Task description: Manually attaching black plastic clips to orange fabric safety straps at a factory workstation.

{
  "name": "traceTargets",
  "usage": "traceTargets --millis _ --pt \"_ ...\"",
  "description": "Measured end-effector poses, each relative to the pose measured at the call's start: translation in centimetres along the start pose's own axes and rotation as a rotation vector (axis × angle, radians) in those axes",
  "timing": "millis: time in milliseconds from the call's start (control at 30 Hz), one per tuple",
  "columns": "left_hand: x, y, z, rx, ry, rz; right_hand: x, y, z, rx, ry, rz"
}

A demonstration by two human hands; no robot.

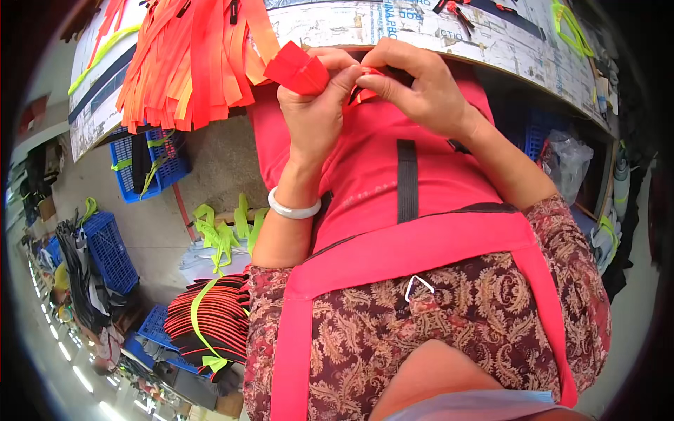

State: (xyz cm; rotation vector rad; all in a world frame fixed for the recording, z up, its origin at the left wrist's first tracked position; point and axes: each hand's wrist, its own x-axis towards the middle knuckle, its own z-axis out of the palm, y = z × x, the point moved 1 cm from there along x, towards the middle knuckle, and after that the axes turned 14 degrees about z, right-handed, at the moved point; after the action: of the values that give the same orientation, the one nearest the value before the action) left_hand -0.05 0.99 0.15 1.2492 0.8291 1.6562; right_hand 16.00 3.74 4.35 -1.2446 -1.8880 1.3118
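Note:
My left hand [314,105] is closed round a bright red-orange fabric strap [298,69], whose wide folded end stands up above the fist. Close against it, my right hand [420,84] pinches with thumb and forefinger at a small red-orange part with something black beside it; the fingers hide most of that piece. Both hands meet over my lap, at the front edge of the worktable [330,24]. A thick bundle of red-orange straps [200,67] hangs over the table's edge, left of my left hand.
Small red and black pieces [460,15] and a yellow-green strap [572,29] lie on the table. Below at left stand a blue crate [130,165], a stack of black pieces with red edges [203,319] and yellow-green strips [217,235]. A clear plastic bag [567,165] sits under the table at right.

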Motion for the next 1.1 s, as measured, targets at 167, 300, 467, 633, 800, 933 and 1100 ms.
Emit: traceTargets --millis 167,300,467,633,800,933,1100 --pt "-0.1 -0.7 -0.4 -0.001 0.026 -0.005 0.1 2.3 2.0 0.006 0.044 -0.063" --pt "1.3 0.9 -0.1 -0.067 0.105 0.028 -0.4 5.0 4.1 -0.002 -0.070 -0.137" --pt "1.9 1.2 -2.6 -0.137 0.181 -0.188 0.0 3.6 3.7 0.009 -0.090 -0.019" --pt "1.2 1.9 -3.3 -0.256 0.274 -0.248 1.5 2.9 3.2 0.096 -0.008 0.030" --pt "-0.2 3.6 -6.7 -0.261 0.399 -0.205 7.5 -0.1 -0.5 0.282 0.155 0.148" --pt "-2.1 4.0 -7.5 -0.308 0.426 -0.211 13.4 -4.2 -0.4 0.663 -0.017 0.212" --pt "-2.3 4.1 -5.1 -0.310 0.273 -0.234 23.8 -1.0 1.5 0.594 0.128 0.321"
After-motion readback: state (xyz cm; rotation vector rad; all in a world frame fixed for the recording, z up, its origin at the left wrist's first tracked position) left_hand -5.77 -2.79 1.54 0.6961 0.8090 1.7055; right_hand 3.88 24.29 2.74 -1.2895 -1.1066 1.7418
